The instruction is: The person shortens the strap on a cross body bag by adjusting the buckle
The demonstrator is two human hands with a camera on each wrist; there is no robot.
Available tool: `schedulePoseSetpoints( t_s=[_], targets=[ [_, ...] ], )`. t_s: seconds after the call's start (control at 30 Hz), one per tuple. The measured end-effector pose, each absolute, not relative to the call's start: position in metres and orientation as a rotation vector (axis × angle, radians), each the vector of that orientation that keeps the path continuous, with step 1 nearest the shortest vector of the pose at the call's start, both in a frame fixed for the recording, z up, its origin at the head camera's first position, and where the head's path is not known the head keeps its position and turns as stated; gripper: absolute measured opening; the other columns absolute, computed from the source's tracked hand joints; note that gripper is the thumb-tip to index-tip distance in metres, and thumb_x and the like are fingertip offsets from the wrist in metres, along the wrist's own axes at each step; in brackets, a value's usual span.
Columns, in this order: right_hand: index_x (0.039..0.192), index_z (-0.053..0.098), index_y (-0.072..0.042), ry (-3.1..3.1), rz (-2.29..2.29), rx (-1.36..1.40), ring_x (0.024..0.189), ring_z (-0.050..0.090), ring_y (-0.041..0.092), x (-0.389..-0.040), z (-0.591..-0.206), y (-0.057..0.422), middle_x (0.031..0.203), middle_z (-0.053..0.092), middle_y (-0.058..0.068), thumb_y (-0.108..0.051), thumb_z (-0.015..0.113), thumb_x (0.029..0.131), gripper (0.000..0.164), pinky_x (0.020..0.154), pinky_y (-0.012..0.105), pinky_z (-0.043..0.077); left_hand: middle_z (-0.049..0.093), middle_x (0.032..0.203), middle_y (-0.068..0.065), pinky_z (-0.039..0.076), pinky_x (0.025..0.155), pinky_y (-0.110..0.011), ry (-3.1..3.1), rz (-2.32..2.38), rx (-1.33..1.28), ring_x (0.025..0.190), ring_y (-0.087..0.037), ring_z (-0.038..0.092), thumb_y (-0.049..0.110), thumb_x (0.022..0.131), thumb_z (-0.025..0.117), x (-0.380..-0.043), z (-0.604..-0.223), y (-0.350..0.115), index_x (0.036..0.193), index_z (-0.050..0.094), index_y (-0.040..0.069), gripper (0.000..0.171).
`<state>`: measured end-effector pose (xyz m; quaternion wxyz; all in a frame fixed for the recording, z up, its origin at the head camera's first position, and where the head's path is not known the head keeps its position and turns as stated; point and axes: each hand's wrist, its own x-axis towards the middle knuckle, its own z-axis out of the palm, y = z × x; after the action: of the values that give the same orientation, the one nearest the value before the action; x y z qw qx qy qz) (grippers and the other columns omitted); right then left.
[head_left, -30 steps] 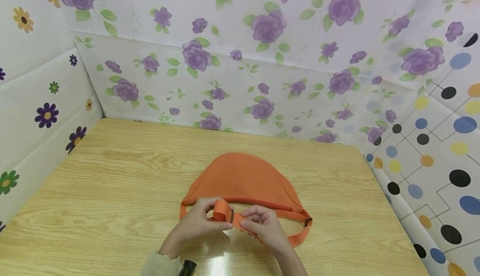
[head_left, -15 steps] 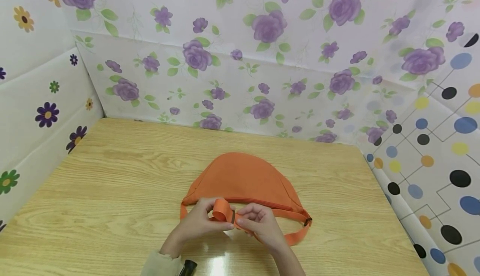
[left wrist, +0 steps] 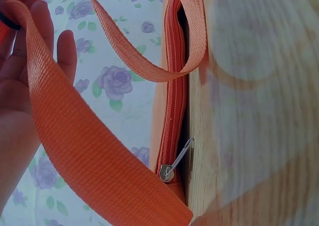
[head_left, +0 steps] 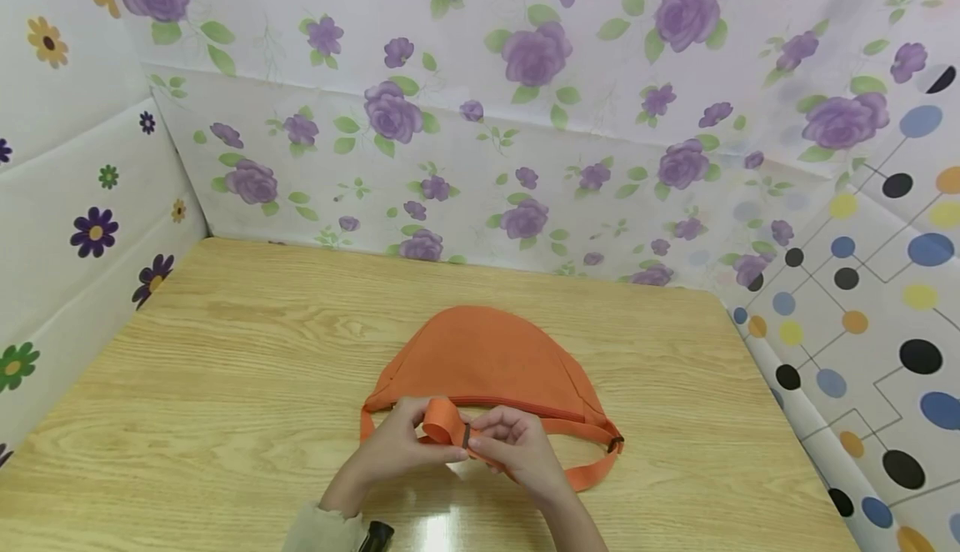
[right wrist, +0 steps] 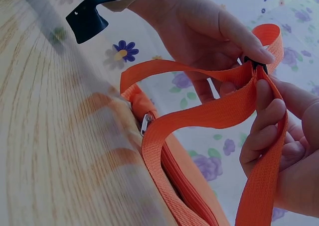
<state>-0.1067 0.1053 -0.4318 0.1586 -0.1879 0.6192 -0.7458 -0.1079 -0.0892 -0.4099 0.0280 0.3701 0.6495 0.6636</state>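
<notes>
An orange waist bag (head_left: 487,356) lies flat on the wooden table, its zipper (right wrist: 187,178) along the side facing the person. My left hand (head_left: 401,444) pinches the orange strap beside a dark slider buckle (head_left: 466,435), with the thumb right at the buckle. Beyond the buckle the strap stands up in a small loop (head_left: 442,420). My right hand (head_left: 525,452) pinches the strap on the other side, its fingertips close against the buckle. Below the two hands the strap (right wrist: 199,116) hangs in loose bends down to the bag.
A second dark buckle (head_left: 616,444) sits at the bag's right corner. Patterned cloth walls (head_left: 465,118) stand behind and on both sides of the wooden table (head_left: 247,368). A metal zipper pull (left wrist: 177,159) hangs from the bag. A black band (right wrist: 89,22) shows at the left sleeve.
My right hand has slid slightly left along the strap, closer to the buckle. The left hand stays nearly in place, and the bag has not moved.
</notes>
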Motion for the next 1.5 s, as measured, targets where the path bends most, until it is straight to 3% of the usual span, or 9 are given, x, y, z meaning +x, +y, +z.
schedulePoseSetpoints(
  t_s=[1.5],
  targets=[
    [0.097, 0.047, 0.023, 1.797, -2.138, -0.577, 0.051, 0.044, 0.002, -0.104, -0.437, 0.121, 0.075, 0.063, -0.003, 0.003, 0.059, 0.083, 0.028, 0.047, 0.015, 0.038, 0.062, 0.085, -0.014, 0.045, 0.072, -0.03, 2.109, 2.022, 0.958, 0.079, -0.011, 0.055, -0.004, 0.073, 0.07, -0.105, -0.407, -0.098, 0.093, 0.061, -0.004, 0.022]
  ],
)
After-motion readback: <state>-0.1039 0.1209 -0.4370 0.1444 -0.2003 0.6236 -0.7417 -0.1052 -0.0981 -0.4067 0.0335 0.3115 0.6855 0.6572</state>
